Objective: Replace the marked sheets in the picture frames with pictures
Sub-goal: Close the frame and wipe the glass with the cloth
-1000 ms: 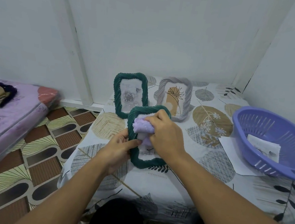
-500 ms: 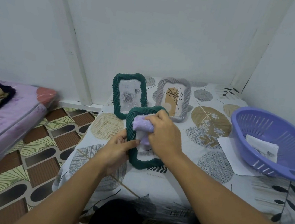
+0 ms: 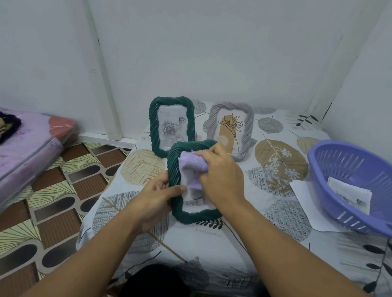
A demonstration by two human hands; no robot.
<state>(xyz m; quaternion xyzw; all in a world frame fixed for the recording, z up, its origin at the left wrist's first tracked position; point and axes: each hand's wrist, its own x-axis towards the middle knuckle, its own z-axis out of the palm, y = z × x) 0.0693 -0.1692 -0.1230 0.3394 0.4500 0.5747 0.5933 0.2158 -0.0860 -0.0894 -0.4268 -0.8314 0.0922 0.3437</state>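
leaning upright above the desk (image 3: 204, 242), long axis vertical, the green frame (image 3: 192, 217) is gripped at its left edge by the left hand (image 3: 157, 200); a lilac cloth (image 3: 191, 169) is pinched against its glass by the right hand (image 3: 221, 175), the nearer one.

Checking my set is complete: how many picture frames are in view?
3. A green rope-textured frame stands at the back left, a grey rope-textured frame stands beside it, and a second green frame is held in front.
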